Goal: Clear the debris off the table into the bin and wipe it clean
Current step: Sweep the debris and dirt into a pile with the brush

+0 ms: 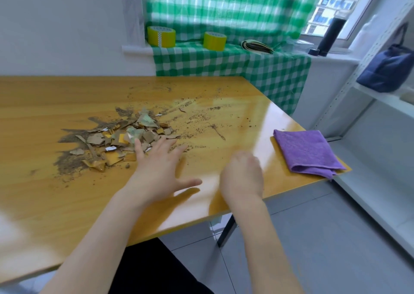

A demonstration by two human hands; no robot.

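On the glossy yellow wooden desk a heap of torn brown-and-yellow paper scraps and dirt sits mid-desk – the left hand, grip spread wide and empty, touches its near edge; the blurred right hand holds nothing, fingers loosely curled; a folded purple cloth lies at the right corner

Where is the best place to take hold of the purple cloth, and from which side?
Probably the folded near edge of the purple cloth, which overhangs the table corner, pinched from the right side by the right hand. It lies flat, so the thick overhanging fold offers something to grip.
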